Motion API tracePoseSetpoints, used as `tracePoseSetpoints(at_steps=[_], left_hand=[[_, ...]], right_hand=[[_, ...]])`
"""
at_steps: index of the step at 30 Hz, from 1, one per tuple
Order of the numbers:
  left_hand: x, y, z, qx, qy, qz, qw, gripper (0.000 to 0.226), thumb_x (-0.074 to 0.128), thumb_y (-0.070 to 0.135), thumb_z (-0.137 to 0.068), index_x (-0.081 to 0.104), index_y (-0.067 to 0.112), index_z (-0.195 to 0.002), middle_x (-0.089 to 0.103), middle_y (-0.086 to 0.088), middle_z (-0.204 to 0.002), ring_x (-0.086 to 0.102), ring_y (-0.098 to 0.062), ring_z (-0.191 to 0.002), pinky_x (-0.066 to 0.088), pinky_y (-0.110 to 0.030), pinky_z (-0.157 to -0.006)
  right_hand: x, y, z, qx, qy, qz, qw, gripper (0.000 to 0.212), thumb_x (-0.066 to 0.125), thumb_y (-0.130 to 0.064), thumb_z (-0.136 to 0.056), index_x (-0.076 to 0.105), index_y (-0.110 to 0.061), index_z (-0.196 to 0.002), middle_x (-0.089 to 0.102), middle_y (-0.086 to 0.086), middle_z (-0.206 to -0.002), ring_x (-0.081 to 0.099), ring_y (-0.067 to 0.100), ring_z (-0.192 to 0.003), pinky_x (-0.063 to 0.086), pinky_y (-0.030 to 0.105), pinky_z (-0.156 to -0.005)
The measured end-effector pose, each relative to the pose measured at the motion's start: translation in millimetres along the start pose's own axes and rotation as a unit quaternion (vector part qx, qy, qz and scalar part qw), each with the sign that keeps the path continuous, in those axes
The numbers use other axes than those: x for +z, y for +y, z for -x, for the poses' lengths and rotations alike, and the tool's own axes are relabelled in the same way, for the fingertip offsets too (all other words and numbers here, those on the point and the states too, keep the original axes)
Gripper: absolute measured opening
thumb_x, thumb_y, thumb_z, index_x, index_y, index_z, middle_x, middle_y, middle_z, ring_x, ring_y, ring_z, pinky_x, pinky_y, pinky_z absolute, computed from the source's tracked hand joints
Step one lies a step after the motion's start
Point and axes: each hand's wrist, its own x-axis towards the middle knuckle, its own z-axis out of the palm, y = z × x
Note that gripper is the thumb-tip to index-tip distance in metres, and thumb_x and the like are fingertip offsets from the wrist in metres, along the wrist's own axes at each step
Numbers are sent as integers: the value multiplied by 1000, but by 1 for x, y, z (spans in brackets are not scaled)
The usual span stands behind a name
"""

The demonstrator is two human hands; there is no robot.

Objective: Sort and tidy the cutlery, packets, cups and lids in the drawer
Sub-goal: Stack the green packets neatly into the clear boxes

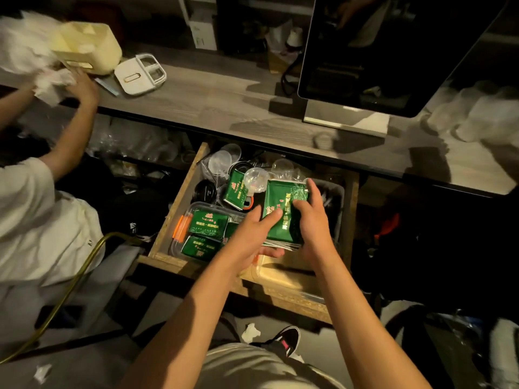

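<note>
- Several green packets (pixel 283 217) are clamped as a stack between the left hand (pixel 252 234) and right hand (pixel 311 220) — both curled round it.
- Slippage is risked: glossy packets could be fanned out into the drawer (pixel 179 197) — onto the clear lids (pixel 224 161).

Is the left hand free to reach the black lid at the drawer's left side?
Probably not yet: the left hand and right hand both hold the stack of green packets. The black lid itself lies uncovered.

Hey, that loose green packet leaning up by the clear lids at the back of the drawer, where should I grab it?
Pinch the green packet at its upper edge, coming from above. It stands tilted with that edge free, while its lower part is wedged among the black lids and an orange-rimmed item. A clear lid crowds its right side, so the left corner looks easiest.
</note>
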Motion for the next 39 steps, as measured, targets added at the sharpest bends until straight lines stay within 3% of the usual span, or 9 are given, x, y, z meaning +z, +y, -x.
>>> tracePoseSetpoints(at_steps=[4, 8, 10, 13, 19, 27, 32, 35, 39], left_hand=[[-23, 11, -3, 16, -18, -75, 997, 32, 54, 42, -100, 54, 28, -129, 65, 2, -123, 70, -17, -100, 62, -41, -76], [-41, 19, -14, 28, 37, -101, 994, 77, 51, 61, -93, 32, 18, -154, 39, 0, -155, 40, -19, -140, 33, -40, -115], [-56, 18, -21, 41, 66, -92, 993, 76, 52, 66, -86, 43, 23, -148, 49, 0, -149, 49, -19, -133, 39, -44, -113], [-83, 13, -31, 56, 103, -94, 989, 40, 48, 45, -101, 51, 23, -135, 59, 3, -134, 57, -13, -120, 44, -36, -105], [-135, -22, -46, 27, 203, -103, 973, 54, 36, 34, -108, 29, -1, -149, 39, -20, -153, 38, -29, -139, 33, -29, -99], [-207, -68, -75, -47, 212, 26, 976, 35, 70, 37, -87, 61, 37, -121, 59, -3, -135, 60, -24, -120, 49, -50, -102], [-242, -88, -86, -60, 163, -94, 980, 49, 70, 21, -92, 54, 17, -137, 61, -3, -133, 63, -21, -115, 58, -38, -86], [-250, -100, -90, -52, 182, -192, 963, 50, 69, 28, -92, 54, 15, -138, 59, -7, -134, 60, -25, -120, 55, -48, -94], [-252, -107, -99, -23, 200, -326, 924, 45, 65, 35, -95, 59, 15, -134, 64, -6, -125, 65, -22, -109, 51, -29, -84]], right_hand=[[15, -4, -11, 11, -25, 94, 995, 15, 54, -26, -92, 63, -20, -102, 71, 10, -101, 69, 25, -91, 55, 50, -88], [43, -5, -11, 24, -49, 98, 994, 8, 47, -13, -99, 51, -13, -92, 58, 2, -82, 58, 12, -72, 49, 22, -62], [60, -2, -8, 46, -70, 77, 993, 11, 43, -10, -102, 48, -8, -111, 58, -3, -93, 60, 11, -88, 50, 14, -71], [87, 10, -15, 80, -86, 70, 991, 51, 49, -16, -99, 32, -20, -147, 61, 5, -129, 60, 23, -116, 50, 40, -100], [135, 54, -24, 161, -127, 131, 970, 23, 62, -22, -91, 63, -18, -114, 68, 11, -119, 65, 25, -105, 52, 47, -96], [162, 96, -43, 261, -224, 189, 920, 46, 53, -15, -99, 42, -19, -144, 60, 1, -98, 56, 15, -73, 48, 26, -56], [167, 126, -62, 187, -111, 254, 943, 22, 76, -12, -84, 64, -13, -102, 65, 4, -85, 61, 5, -59, 47, 19, -55], [177, 144, -64, 135, -107, 334, 927, 27, 76, -15, -84, 66, -14, -108, 67, 2, -95, 66, 16, -83, 49, 21, -71], [193, 162, -56, 96, -98, 424, 895, 38, 67, -15, -92, 62, -9, -129, 66, 10, -119, 64, 24, -107, 46, 21, -88]])
